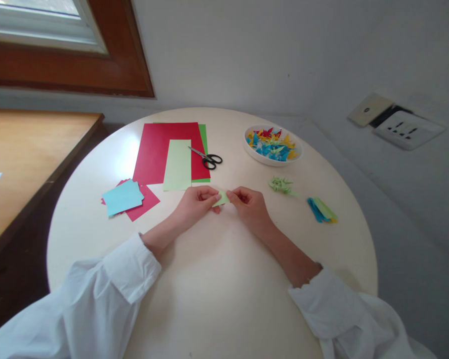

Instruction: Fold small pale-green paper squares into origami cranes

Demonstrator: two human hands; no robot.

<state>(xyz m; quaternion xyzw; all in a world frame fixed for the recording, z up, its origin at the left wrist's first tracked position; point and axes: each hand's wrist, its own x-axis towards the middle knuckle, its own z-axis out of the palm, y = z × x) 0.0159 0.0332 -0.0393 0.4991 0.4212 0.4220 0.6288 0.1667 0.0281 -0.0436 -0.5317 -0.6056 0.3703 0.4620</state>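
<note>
A small piece of light green paper is held up between my two hands over the middle of the round white table. My left hand pinches its left side between thumb and fingers. On the right side, my right hand grips it with thumb and forefinger. The paper looks folded, though fingers hide part of it. Just beyond my left hand lies a light green paper strip. Scissors with black handles rest partly on the red sheet. Right of my right hand sits a cluster of folded light green paper pieces.
A white bowl of colourful folded paper cranes stands at the back right. Flat blue, green and yellow folded papers lie at the right. Light blue square papers overlap red ones at the left. A wooden desk stands beyond.
</note>
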